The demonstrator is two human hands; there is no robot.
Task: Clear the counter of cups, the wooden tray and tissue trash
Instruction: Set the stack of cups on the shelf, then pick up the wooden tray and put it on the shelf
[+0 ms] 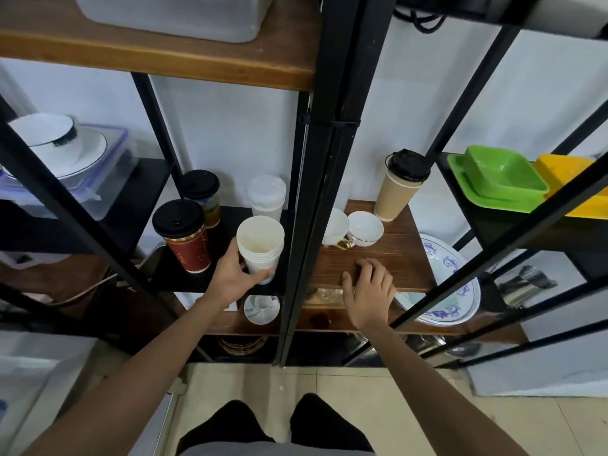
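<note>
Left hand (234, 274): your fingers clamp the paper cup stack (260, 246) at the black shelf (184, 278) front edge.
Right hand (368, 291): your fingers spread flat on the wooden tray (388, 251).

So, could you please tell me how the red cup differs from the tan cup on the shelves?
The red cup is dark red with gold print; the tan cup is plain and ribbed. The red cup stands on the black shelf, the tan cup on the wooden tray. Both carry black lids and stand upright.
</note>
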